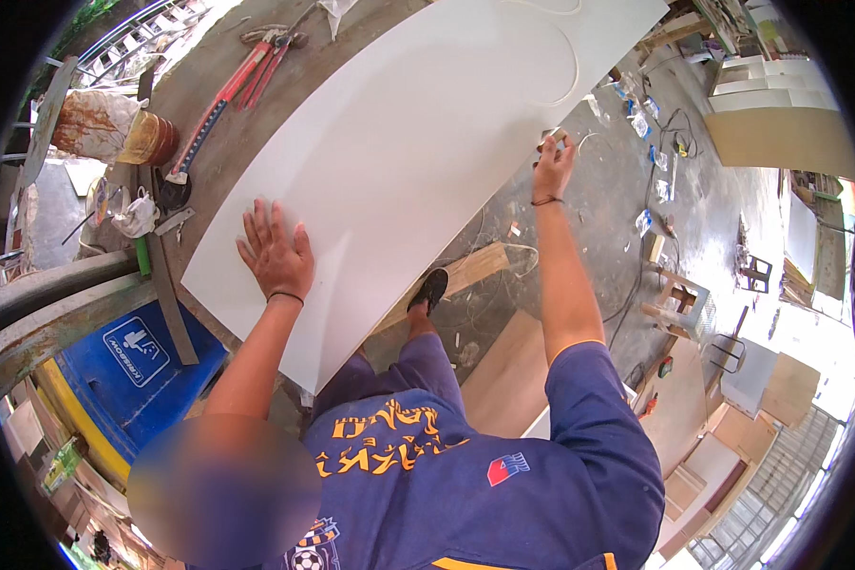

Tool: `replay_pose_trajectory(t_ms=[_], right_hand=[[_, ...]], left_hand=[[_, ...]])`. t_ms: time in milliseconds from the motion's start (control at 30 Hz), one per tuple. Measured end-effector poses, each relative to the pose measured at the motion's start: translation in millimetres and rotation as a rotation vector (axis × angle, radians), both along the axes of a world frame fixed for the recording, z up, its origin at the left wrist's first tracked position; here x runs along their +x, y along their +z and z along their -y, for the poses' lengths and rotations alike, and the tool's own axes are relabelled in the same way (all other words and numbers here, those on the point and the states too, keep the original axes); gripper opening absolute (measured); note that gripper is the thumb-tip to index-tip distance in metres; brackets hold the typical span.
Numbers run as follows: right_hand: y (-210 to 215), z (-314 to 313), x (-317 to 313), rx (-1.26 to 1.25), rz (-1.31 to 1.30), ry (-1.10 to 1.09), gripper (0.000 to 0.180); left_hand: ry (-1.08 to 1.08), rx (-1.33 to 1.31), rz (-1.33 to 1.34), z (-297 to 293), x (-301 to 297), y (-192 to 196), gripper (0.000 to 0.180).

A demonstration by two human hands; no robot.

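Note:
A long white panel [380,171] stretches in front of me from lower left to upper right. My left hand [277,255] lies flat on its left part, fingers spread. At the panel's right edge is my right hand [553,171], its fingers closed around a small greyish-brown object that I cannot make out. A thin white strip [577,68] curls over the far part of the panel. Just right of my right hand, another bit of thin white strip loops out past the edge.
Red-handled bolt cutters [220,109] lie left of the panel, near a rusty bucket [150,140]. A blue box [147,375] stands at lower left. Wooden boards [503,380], a stool [679,302], cables and scraps are on the concrete floor to the right.

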State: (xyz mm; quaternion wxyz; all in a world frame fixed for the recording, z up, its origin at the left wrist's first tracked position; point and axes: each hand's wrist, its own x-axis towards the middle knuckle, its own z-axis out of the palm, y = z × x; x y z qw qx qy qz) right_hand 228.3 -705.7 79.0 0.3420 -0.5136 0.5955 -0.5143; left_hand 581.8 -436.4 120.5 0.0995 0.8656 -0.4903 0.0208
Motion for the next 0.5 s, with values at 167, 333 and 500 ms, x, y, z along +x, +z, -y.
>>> replay_pose_trajectory(t_ms=[167,333,500], right_hand=[[-2.6,-66.6,30.8,0.022,0.040,-0.002,0.038],[-5.5,-124.2,61.7,-0.047,0.164,0.028,0.041],[2.0,-136.4,66.7,0.087,0.069,-0.021,0.042]], left_hand=[[0.008,-0.020,0.001,0.0,-2.0,2.9,0.051],[0.015,0.017,-0.009,0.3,1.4,-0.3,0.052],[0.023,0.033,-0.015,2.8,-0.1,-0.1,0.052]])
